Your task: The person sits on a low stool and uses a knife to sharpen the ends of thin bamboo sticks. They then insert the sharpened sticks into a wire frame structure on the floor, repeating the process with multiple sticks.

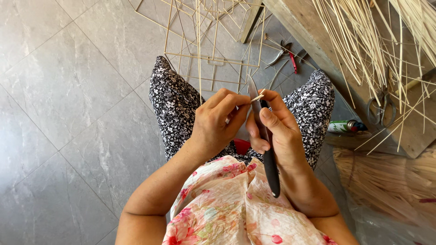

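Thin bamboo splint: I pinch it between thumb and fingertips of my left hand, closed tight on it just above my knees so the tip stays steady against the knife, whose black handle my right hand is wrapped around, blade pointing away from my body for safe paring. Beyond the hands, a frame of thin sticks lies flat on the tiled floor, with red-handled pliers beside it within reach. Farthest right, loose bamboo strips and scissors rest on a wooden worktop, stock kept close.
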